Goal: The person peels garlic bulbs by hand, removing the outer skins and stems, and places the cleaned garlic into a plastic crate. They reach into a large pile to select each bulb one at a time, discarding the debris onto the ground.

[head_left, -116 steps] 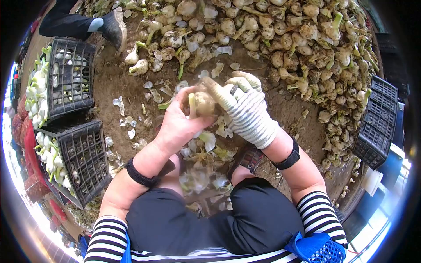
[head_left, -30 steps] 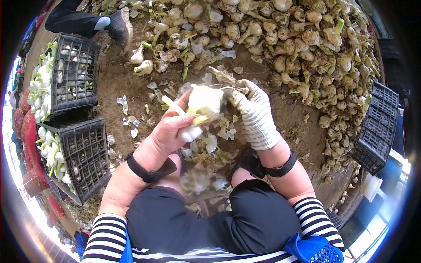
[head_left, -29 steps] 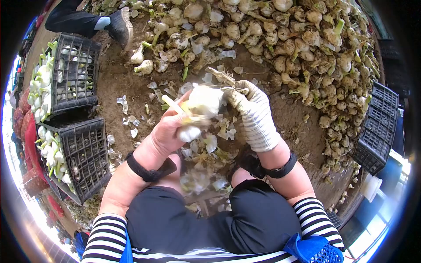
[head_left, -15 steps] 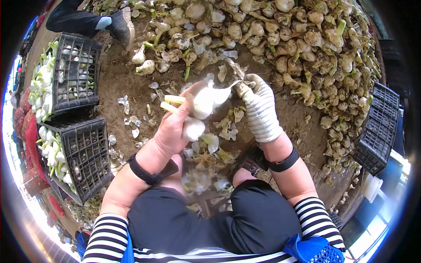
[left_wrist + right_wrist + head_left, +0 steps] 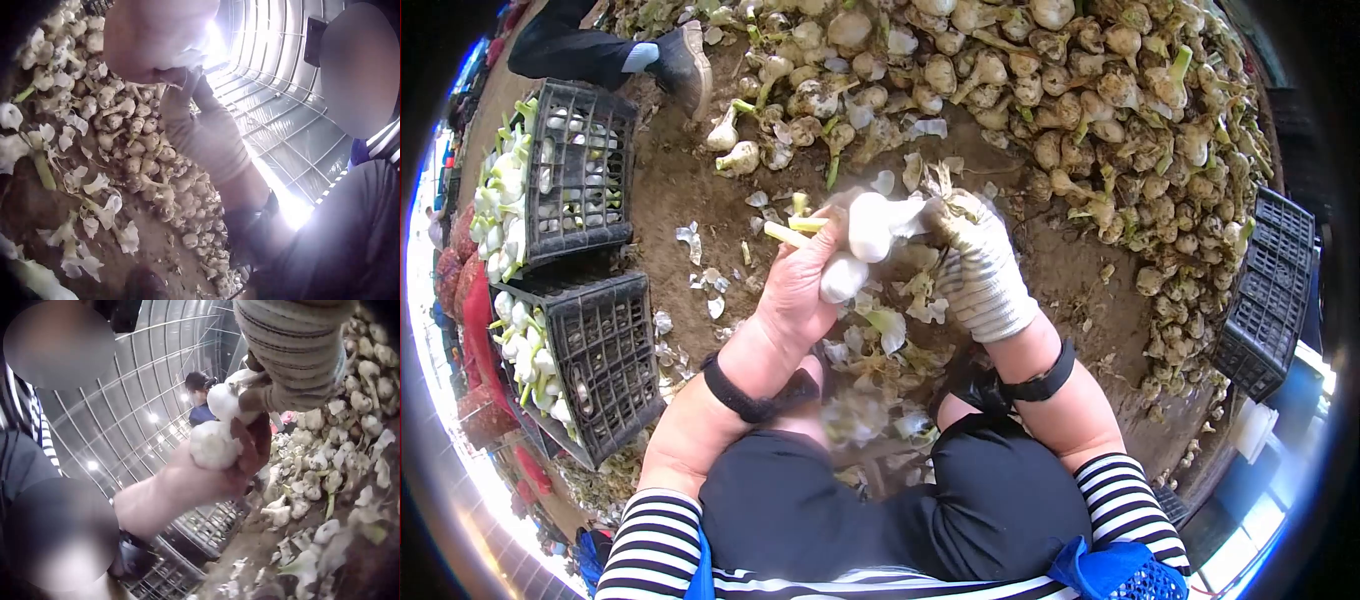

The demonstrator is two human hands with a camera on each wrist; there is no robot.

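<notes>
1. Two white bulbs are in hand; two crates stand along the ground's left edge, and one pile fills its upper right corner.
2. Both forearms angle inward; the left hand grips the bulbs, the gloved right hand pinches brown peel.
3. The bulbs lie at the left fingertips, between the hands.

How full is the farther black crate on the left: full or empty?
Full, or nearly: pale garlic bulbs crowd the open top of the farther black crate, and more show through its slatted side.
</notes>
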